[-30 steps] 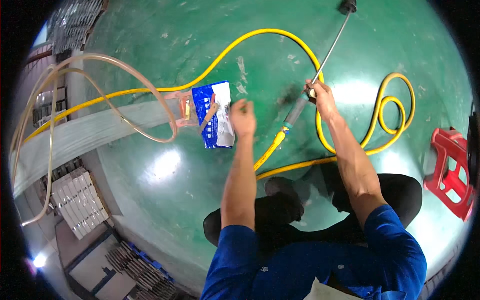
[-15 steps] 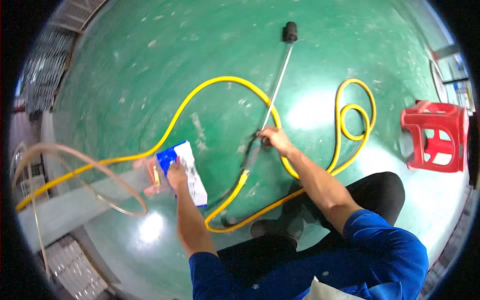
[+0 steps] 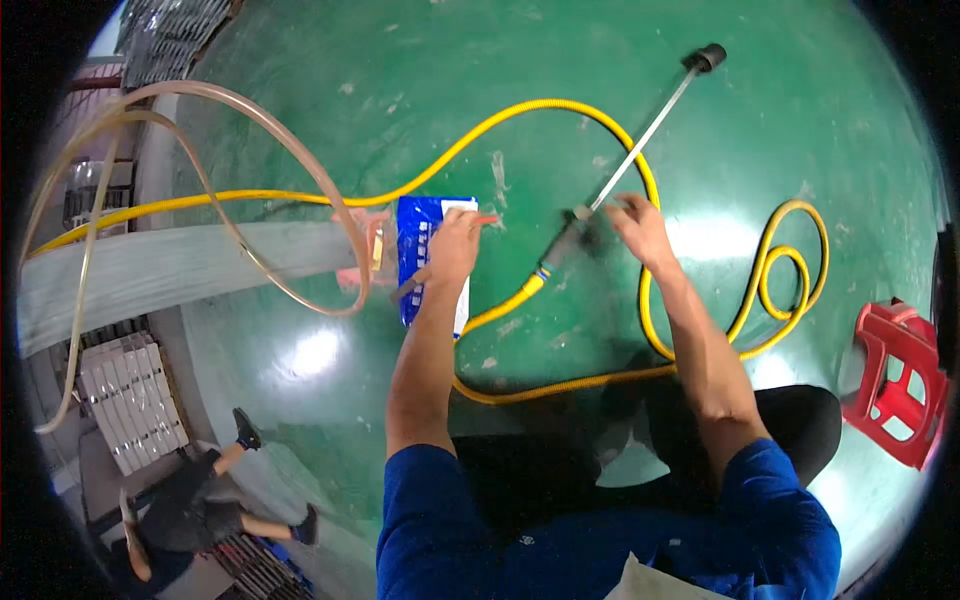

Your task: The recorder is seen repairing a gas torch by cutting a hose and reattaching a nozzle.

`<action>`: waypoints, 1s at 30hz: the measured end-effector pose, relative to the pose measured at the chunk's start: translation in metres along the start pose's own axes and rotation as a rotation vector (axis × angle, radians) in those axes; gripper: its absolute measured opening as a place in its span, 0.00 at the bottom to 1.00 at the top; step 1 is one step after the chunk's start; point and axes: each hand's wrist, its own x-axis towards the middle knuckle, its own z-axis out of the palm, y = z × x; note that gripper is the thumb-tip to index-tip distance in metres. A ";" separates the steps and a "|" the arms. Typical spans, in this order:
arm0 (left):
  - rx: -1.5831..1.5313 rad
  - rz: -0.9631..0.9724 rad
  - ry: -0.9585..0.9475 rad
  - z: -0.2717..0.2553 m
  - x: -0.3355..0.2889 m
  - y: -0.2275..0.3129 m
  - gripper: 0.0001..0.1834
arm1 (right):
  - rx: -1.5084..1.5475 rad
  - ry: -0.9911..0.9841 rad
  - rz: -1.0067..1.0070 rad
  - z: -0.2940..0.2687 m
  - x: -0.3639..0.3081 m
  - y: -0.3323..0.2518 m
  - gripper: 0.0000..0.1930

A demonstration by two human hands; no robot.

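Note:
A spray lance lies on the green floor, with a dark handle (image 3: pixel 570 243), a thin silvery tube (image 3: pixel 645 138) and a black cylindrical head (image 3: pixel 706 58). A yellow hose (image 3: pixel 530 288) joins its near end. My right hand (image 3: pixel 643 232) is beside the tube just above the handle, fingers apart and holding nothing. My left hand (image 3: pixel 456 245) is closed around a slim tool; its orange end (image 3: pixel 487 220) sticks out on the right, its flat greyish end (image 3: pixel 411 284) on the left. The middle is hidden. Under that hand lies a blue and white packet (image 3: pixel 412 240).
Pinkish-orange pieces (image 3: pixel 365 235) lie left of the packet, by a pale strip (image 3: pixel 190 265). Clear tubing (image 3: pixel 300 140) loops across the left. A red stool (image 3: pixel 900 385) stands at right. At lower left is another person (image 3: pixel 190 510), near a stack of pale bars (image 3: pixel 133 400).
My right hand has let go of the lance. My left hand, earlier at the packet, now shows a tool in it. The view has shifted, bringing another person in at lower left.

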 end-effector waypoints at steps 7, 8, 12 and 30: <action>-0.255 0.214 0.073 0.017 -0.006 0.102 0.09 | -0.250 -0.402 -0.381 0.026 -0.010 -0.064 0.27; -0.292 0.241 0.086 0.021 -0.008 0.101 0.09 | -0.283 -0.455 -0.368 0.025 -0.011 -0.062 0.25; -0.396 0.285 0.050 0.032 -0.013 0.101 0.08 | -0.341 -0.491 -0.265 0.033 -0.008 -0.017 0.19; 0.568 -0.253 0.222 0.052 -0.092 -0.144 0.09 | -0.401 -0.093 -0.064 0.080 -0.041 0.071 0.26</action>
